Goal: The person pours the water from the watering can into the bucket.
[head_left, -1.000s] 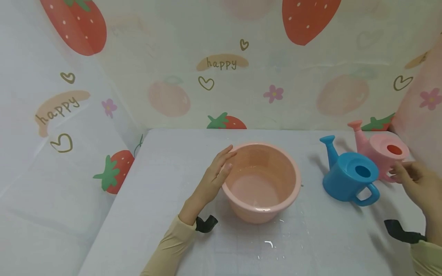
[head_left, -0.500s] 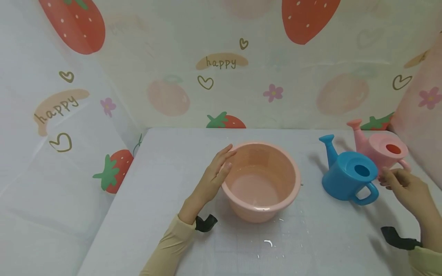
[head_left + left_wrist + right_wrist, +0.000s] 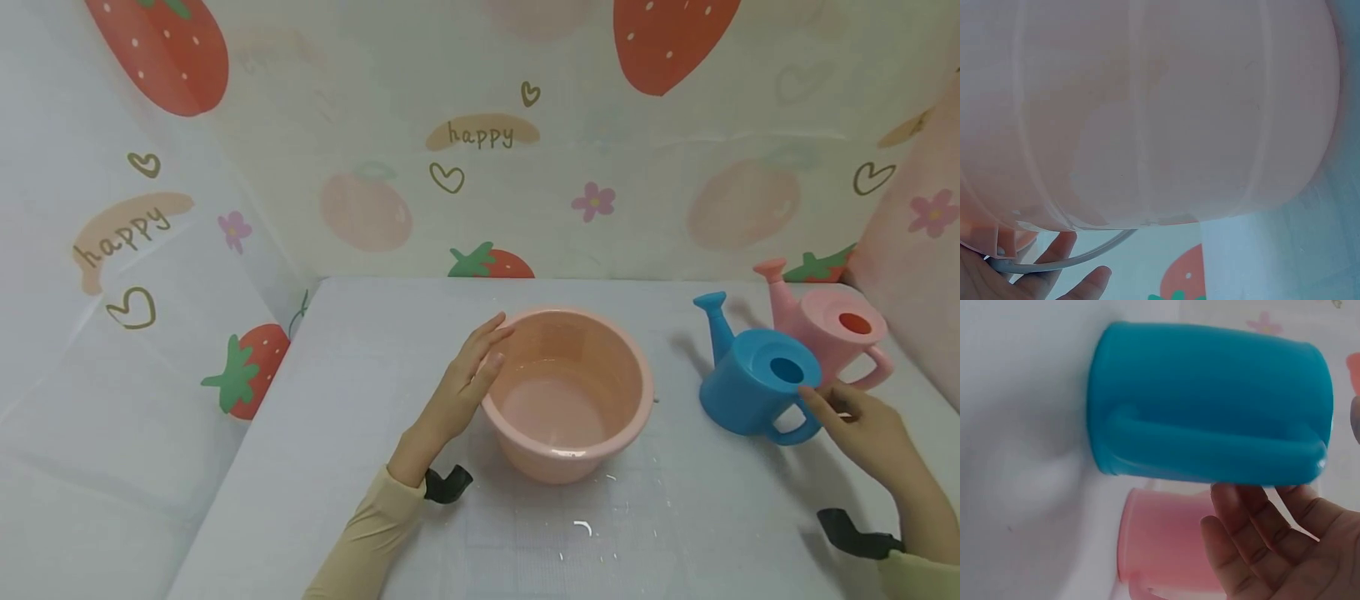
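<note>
pink can — partly hidden behind blue can | basin — cropped at left wrist view's top

The left fingers spread just beside the rim end of a pink tub, whose banded side looms above them. A grey handle curves across in front of them, and past their tips I can see a printed strawberry and, farther off, the bluish tabletop.

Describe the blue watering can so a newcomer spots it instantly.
On the white table, find the large pink basin. To its right in the head view stands the blue watering can, the right hand by its handle. Colour sets it apart: the similar pink can stands partly behind it.
</note>
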Available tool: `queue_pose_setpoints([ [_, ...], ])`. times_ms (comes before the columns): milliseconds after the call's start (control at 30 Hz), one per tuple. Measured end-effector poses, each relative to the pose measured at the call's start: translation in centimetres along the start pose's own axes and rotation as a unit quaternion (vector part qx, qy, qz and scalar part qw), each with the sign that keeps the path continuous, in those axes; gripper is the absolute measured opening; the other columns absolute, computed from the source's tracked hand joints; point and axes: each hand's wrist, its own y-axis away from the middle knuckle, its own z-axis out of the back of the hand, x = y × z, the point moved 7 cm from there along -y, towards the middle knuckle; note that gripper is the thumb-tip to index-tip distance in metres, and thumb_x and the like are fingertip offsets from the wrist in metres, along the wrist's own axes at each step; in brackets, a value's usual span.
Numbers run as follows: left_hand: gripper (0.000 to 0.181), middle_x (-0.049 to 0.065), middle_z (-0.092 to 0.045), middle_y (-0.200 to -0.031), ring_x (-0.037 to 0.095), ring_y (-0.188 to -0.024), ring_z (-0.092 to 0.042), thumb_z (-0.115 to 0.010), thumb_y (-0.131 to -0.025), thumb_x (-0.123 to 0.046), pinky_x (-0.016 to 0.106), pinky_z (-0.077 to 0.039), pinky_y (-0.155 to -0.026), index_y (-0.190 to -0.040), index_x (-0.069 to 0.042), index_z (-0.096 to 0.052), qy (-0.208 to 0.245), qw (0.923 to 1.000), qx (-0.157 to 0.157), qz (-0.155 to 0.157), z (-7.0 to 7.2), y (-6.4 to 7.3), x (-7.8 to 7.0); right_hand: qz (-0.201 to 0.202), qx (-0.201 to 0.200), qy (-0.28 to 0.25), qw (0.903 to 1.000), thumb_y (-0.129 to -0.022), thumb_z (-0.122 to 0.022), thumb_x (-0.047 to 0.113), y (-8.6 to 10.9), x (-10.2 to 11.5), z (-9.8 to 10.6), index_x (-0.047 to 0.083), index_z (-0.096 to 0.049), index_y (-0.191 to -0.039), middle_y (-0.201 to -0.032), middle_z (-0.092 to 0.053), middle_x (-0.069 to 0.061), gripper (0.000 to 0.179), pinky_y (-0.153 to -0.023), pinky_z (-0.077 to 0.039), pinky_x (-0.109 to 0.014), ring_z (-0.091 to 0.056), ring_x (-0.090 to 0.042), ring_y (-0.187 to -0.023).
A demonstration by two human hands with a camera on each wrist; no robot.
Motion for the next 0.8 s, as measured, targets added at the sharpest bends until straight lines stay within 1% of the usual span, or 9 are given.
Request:
queue_pose_setpoints([
  [67,0.040,0.013,-0.028,-0.150,0.027,-0.139,-0.024,-0.039,-0.097,-0.009,0.051,-0.028,-0.108,-0.136,0.000,-0.042,0.000,1.0000,0.000,0.000,0.0,0.0,0.0,0.011,-0.002,-0.006,0.9999,-0.092,-0.048,0.050,0.3,0.9,-0.1,-0.002,-0.054,-0.107,-0.100,-0.060,-0.027,0.054,-0.052,-0.047,-0.042,-0.052,-0.042,-0.093],
  [100,0.040,0.014,-0.028,-0.150,0.027,-0.139,-0.024,-0.040,-0.097,-0.010,0.051,-0.028,-0.107,-0.136,0.000,-0.042,-0.001,1.0000,-0.001,-0.001,0.0,0.0,0.0,0.015,-0.002,-0.007,0.9999,-0.092,-0.049,0.049,0.6,1.5,-0.1,-0.002,-0.055,-0.106,-0.099,-0.060,-0.027,0.053,-0.056,-0.049,-0.048,-0.053,-0.042,-0.091],
  [200,0.040,0.013,-0.028,-0.150,0.027,-0.139,-0.024,-0.039,-0.098,-0.011,0.051,-0.028,-0.107,-0.136,-0.001,-0.042,-0.004,1.0000,0.001,0.000,0.0,0.0,0.0,0.029,0.006,-0.012,0.9995,-0.091,-0.054,0.044,1.4,3.3,0.1,-0.007,-0.054,-0.107,-0.098,-0.060,-0.030,0.054,-0.069,-0.049,-0.059,-0.055,-0.045,-0.088],
  [400,0.040,0.013,-0.027,-0.150,0.026,-0.139,-0.024,-0.039,-0.098,-0.012,0.050,-0.029,-0.107,-0.136,-0.001,-0.043,-0.003,1.0000,0.001,0.003,0.1,0.0,0.1,0.047,-0.003,-0.025,0.9986,-0.094,-0.052,0.036,2.5,5.0,0.2,-0.007,-0.054,-0.110,-0.099,-0.061,-0.032,0.047,-0.068,-0.050,-0.058,-0.056,-0.046,-0.089],
  [567,0.040,0.014,-0.027,-0.150,0.026,-0.139,-0.024,-0.039,-0.098,-0.013,0.051,-0.029,-0.107,-0.136,-0.001,-0.043,-0.001,1.0000,0.001,0.002,0.2,-0.1,0.1,0.048,0.004,-0.057,0.9972,-0.098,-0.042,0.033,2.8,4.9,-0.5,-0.005,-0.054,-0.109,-0.099,-0.062,-0.029,0.041,-0.072,-0.046,-0.064,-0.055,-0.045,-0.092],
  [600,0.040,0.013,-0.027,-0.150,0.026,-0.139,-0.024,-0.039,-0.098,-0.013,0.050,-0.029,-0.107,-0.136,-0.001,-0.043,-0.001,1.0000,0.002,0.003,0.2,-0.1,0.1,0.047,0.001,-0.054,0.9974,-0.099,-0.041,0.034,2.8,4.7,-0.7,-0.003,-0.054,-0.108,-0.098,-0.063,-0.026,0.041,-0.071,-0.048,-0.062,-0.057,-0.041,-0.091],
  [667,0.040,0.013,-0.027,-0.150,0.026,-0.139,-0.024,-0.039,-0.098,-0.012,0.050,-0.028,-0.107,-0.136,0.000,-0.043,0.000,1.0000,0.002,0.003,0.2,-0.1,0.1,0.046,0.001,-0.063,0.9969,-0.099,-0.039,0.035,2.7,4.2,-1.1,-0.003,-0.053,-0.108,-0.099,-0.062,-0.026,0.042,-0.072,-0.046,-0.063,-0.058,-0.042,-0.091],
  [767,0.040,0.014,-0.027,-0.150,0.027,-0.139,-0.024,-0.039,-0.098,-0.012,0.050,-0.029,-0.107,-0.136,0.000,-0.043,0.001,1.0000,0.002,0.003,0.1,-0.1,0.1,0.038,-0.019,-0.049,0.9979,-0.098,-0.038,0.042,2.3,3.1,-1.8,0.002,-0.052,-0.104,-0.096,-0.064,-0.020,0.043,-0.063,-0.052,-0.052,-0.063,-0.027,-0.084],
  [800,0.040,0.014,-0.027,-0.150,0.027,-0.139,-0.024,-0.039,-0.098,-0.012,0.051,-0.029,-0.107,-0.136,0.000,-0.043,0.001,1.0000,0.002,0.003,0.1,-0.1,0.1,0.033,-0.017,-0.053,0.9979,-0.098,-0.037,0.043,2.2,2.6,-2.1,0.002,-0.052,-0.104,-0.097,-0.064,-0.020,0.044,-0.063,-0.052,-0.052,-0.063,-0.026,-0.084],
])
